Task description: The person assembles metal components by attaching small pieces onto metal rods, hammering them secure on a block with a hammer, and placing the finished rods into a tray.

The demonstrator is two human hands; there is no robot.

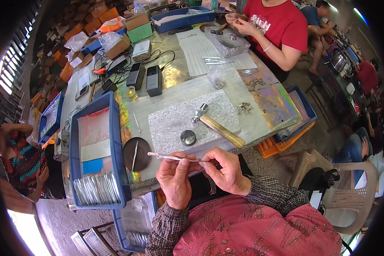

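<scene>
My left hand [175, 179] is closed round a slim silvery metal piece [168, 157], its pointed end reaching out to the left. The fingers of my right hand [226, 170] pinch together at the other end of the same piece; any smaller part between them is too small to make out. Just beyond my hands is a speckled stone slab [170, 121]. A ball-peen hammer [219, 129] with a wooden handle lies on it, beside a round dark metal block [188, 137]. To the left, a brown round dish [130, 164] has another slim silvery piece [135, 155] across it.
A blue bin [119, 153] of many similar pieces stands at the left. Beyond the slab are a pile of small pins [244, 108], a clear plastic bag [216, 79] and black boxy devices [154, 80]. Across the table works a person in a red shirt [281, 25]. A plastic chair [350, 192] stands right.
</scene>
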